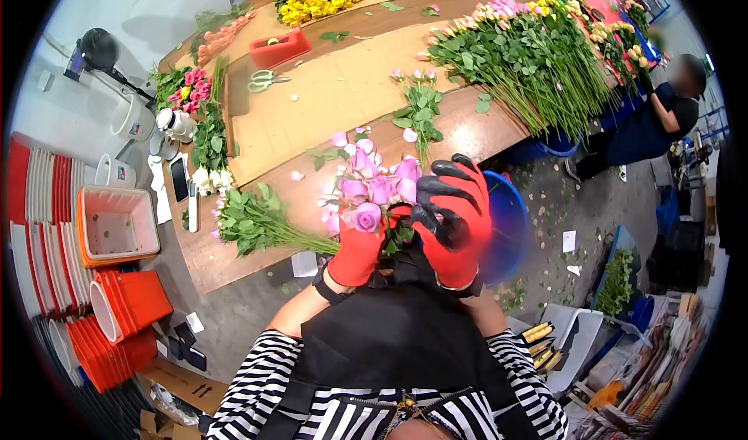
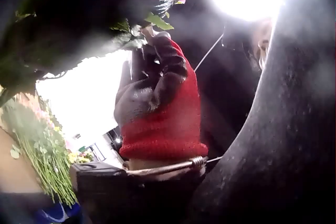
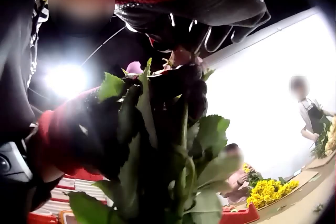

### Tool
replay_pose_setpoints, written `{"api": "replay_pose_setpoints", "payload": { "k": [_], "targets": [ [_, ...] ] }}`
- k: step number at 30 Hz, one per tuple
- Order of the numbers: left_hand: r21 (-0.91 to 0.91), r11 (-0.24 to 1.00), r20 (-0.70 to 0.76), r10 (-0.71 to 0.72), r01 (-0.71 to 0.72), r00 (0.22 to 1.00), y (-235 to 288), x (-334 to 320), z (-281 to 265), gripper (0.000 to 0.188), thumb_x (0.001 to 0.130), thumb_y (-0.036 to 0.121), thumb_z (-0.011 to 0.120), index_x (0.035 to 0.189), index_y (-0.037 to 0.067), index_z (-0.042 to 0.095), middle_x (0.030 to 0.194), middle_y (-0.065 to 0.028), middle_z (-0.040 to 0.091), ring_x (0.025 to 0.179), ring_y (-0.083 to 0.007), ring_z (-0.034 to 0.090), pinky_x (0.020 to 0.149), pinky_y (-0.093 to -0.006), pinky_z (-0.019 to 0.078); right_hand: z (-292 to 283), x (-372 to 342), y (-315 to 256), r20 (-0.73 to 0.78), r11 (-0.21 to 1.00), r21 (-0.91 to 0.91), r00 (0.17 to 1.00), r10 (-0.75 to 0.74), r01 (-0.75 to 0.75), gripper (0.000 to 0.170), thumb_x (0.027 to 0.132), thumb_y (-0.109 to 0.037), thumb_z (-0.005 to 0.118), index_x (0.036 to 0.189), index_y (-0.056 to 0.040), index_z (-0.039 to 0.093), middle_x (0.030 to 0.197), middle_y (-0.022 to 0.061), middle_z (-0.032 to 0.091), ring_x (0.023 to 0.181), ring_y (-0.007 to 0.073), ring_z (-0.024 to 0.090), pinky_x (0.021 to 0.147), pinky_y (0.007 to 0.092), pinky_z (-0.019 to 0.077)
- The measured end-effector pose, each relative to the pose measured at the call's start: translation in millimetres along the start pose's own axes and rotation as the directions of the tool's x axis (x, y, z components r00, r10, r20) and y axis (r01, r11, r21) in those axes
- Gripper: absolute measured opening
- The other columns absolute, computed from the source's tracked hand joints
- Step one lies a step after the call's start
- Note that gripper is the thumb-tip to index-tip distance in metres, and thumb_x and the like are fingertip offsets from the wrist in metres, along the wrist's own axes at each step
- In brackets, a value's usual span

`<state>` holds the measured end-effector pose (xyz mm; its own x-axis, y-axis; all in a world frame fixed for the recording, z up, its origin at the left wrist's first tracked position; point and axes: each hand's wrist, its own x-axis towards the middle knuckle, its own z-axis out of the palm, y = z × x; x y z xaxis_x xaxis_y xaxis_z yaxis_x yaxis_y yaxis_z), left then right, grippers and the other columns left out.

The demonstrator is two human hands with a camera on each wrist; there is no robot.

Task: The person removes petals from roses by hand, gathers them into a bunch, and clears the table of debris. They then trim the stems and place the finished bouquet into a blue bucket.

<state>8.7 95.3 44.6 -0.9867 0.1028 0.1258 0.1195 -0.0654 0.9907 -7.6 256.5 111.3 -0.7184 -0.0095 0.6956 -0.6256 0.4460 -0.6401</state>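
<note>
Purple roses (image 1: pixel 368 190) form a bunch in front of the chest, gripped just below the blooms by my red-gloved left hand (image 1: pixel 354 254). In the left wrist view the left hand (image 2: pixel 160 98) has its black-coated fingers curled round stems. At the bunch's right side is my right hand (image 1: pixel 456 226), its fingers apart and slightly bent. The right wrist view shows the right hand (image 3: pixel 205 14) above the left hand (image 3: pixel 79 134), close to the blooms; whether it touches them is unclear. Green leaves (image 3: pixel 210 134) hang below the grip.
On the table (image 1: pixel 257 262) lie leafy stems (image 1: pixel 253 223), a small rose bunch (image 1: pixel 421 109), a large rose pile (image 1: pixel 522 66), green scissors (image 1: pixel 265 81) and a red dispenser (image 1: pixel 280 48). A blue bin (image 1: pixel 510 226) stands at right. Another person (image 1: pixel 674 113) is at far right.
</note>
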Motion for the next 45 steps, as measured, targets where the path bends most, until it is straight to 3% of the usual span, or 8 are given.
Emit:
{"api": "replay_pose_setpoints", "payload": {
  "k": [6, 12, 14, 22, 26, 36, 41, 45],
  "targets": [
    [0.65, 0.635, 0.193, 0.395, -0.418, 0.898, 6.8, 3.4, -13.1, 0.03, 0.087, 0.01, 0.062, 0.116, 0.012, 0.067, 0.106, -0.01, 0.069, 0.095, -0.0271, 0.066, 0.082, -0.0375, 0.0504, -3.1, -15.3, 2.1, 0.035, 0.754, 0.552, 0.913, 0.406, -0.356, 0.025, 0.074, -0.01, 0.073, 0.093, -0.0012, 0.06, 0.105, 0.016, 0.066, 0.107, 0.0339, 0.061, 0.104, 0.0512, 0.0396],
    [0.0, 0.997, -0.012, 0.083, -0.083, 0.997, 6.3, 11.7, -28.8, 0.024, 0.097, 0.01, 0.052, 0.117, 0.001, 0.063, 0.106, -0.0081, 0.069, 0.098, -0.0201, 0.066, 0.085, -0.0337, 0.0516, -40.5, -25.1, 45.7, 0.327, 0.638, 0.264, 0.689, 0.646, -0.724, 0.041, 0.072, -0.017, 0.076, 0.105, -0.0002, 0.06, 0.113, 0.0158, 0.064, 0.109, 0.0299, 0.058, 0.098, 0.0412, 0.0423],
    [0.351, 0.901, 0.051, 0.253, -0.255, 0.966, 8.1, 19.8, -44.5, 0.025, 0.097, 0.013, 0.053, 0.116, 0.001, 0.063, 0.111, -0.0093, 0.067, 0.103, -0.0225, 0.064, 0.09, -0.0354, 0.0495, -32.8, -48.6, 70.0, 0.187, 0.859, -0.468, 0.926, 0.327, -0.209, 0.065, 0.068, -0.023, 0.081, 0.124, -0.0028, 0.055, 0.129, 0.0166, 0.055, 0.119, 0.0334, 0.051, 0.102, 0.043, 0.0378],
    [-0.487, 0.87, -0.3, -0.085, -0.076, 0.95, 104.1, 33.5, -112.0, 0.044, 0.096, 0.03, 0.054, 0.129, 0.001, 0.056, 0.115, -0.0077, 0.063, 0.1, -0.0154, 0.06, 0.086, -0.029, 0.0472, 62.9, -39.5, 41.8, 0.706, 0.944, 0.166, 0.702, 0.089, -0.286, 0.111, 0.063, -0.038, 0.087, 0.149, 0.0008, 0.027, 0.148, 0.0214, 0.038, 0.137, 0.0358, 0.037, 0.113, 0.0423, 0.0276],
    [-0.127, 0.962, -0.571, 0.129, -0.242, 0.811, 100.2, 11.3, -166.6, 0.039, 0.1, 0.026, 0.049, 0.131, 0.004, 0.055, 0.113, -0.003, 0.062, 0.096, -0.0113, 0.057, 0.083, -0.0253, 0.0474, 102.1, -72.4, 53.4, 0.877, 0.866, 0.059, 0.44, 0.192, -0.496, 0.088, 0.071, -0.026, 0.082, 0.143, 0.0011, 0.039, 0.137, 0.0212, 0.052, 0.127, 0.0328, 0.05, 0.106, 0.0399, 0.0385],
    [-0.01, 0.992, -0.612, -0.107, 0.128, 0.783, -80.7, -121.0, -290.9, 0.037, 0.1, 0.022, 0.048, 0.133, 0.006, 0.048, 0.125, -0.0078, 0.059, 0.113, -0.0195, 0.058, 0.096, -0.0319, 0.0464, 140.1, -111.8, 66.2, 0.901, 0.874, 0.202, 0.433, 0.01, -0.442, 0.049, 0.079, -0.008, 0.066, 0.127, -0.0059, 0.059, 0.12, 0.0142, 0.064, 0.109, 0.0343, 0.06, 0.094, 0.0408, 0.0473],
    [-0.812, 0.565, -0.491, -0.528, -0.144, 0.693, -101.5, -132.8, -293.1, 0.035, 0.101, 0.027, 0.045, 0.13, 0.008, 0.051, 0.124, -0.0086, 0.061, 0.115, -0.0232, 0.058, 0.099, -0.0374, 0.0469, 160.8, -125.1, 69.5, 0.904, 0.904, 0.126, 0.422, 0.065, -0.409, 0.05, 0.079, -0.008, 0.066, 0.128, -0.0092, 0.059, 0.12, 0.0141, 0.063, 0.108, 0.034, 0.06, 0.093, 0.0413, 0.0475],
    [-0.534, 0.845, -0.725, -0.452, -0.01, 0.52, -132.3, -148.5, -288.3, 0.033, 0.094, 0.023, 0.058, 0.125, 0.01, 0.056, 0.116, -0.0043, 0.063, 0.109, -0.021, 0.06, 0.094, -0.0368, 0.0481, 193.4, -147.2, 87.5, 0.854, 0.938, 0.114, 0.515, 0.075, -0.326, 0.052, 0.078, -0.011, 0.067, 0.129, -0.012, 0.058, 0.109, 0.012, 0.064, 0.099, 0.0325, 0.06, 0.086, 0.0408, 0.0474]
  ]
}}
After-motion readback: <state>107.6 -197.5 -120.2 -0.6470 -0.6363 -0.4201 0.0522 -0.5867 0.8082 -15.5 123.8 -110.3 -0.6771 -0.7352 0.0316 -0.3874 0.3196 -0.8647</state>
